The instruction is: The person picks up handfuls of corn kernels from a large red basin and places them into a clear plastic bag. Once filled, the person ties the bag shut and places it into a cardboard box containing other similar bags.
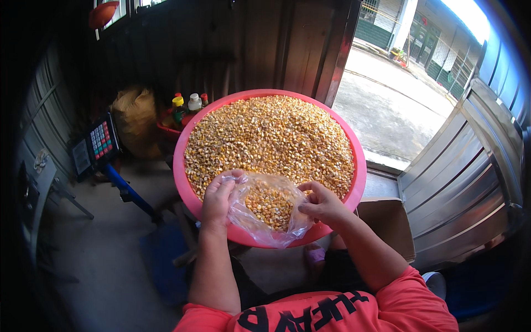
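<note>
A large round pink plastic basin [360,178] before me is heaped with dried corn kernels [269,133]. At its near rim is a clear plastic bag [257,232], its mouth spread wide, with corn kernels visible through the opening. My left hand [220,195] pinches the left side of the bag's mouth, a bunched fold of film between thumb and fingers. My right hand [321,203] grips the bag's right edge between thumb and curled fingers. Both hands are over the near part of the basin. How far down the bag is filled cannot be told.
On the left stands a platform scale with a keypad display [97,143] on a blue post [128,193]. Bottles with coloured caps [186,106] and a tan sack [135,116] are behind it. A cardboard box [386,224] sits right of the basin, near an open doorway [394,103] and metal door panel [460,178].
</note>
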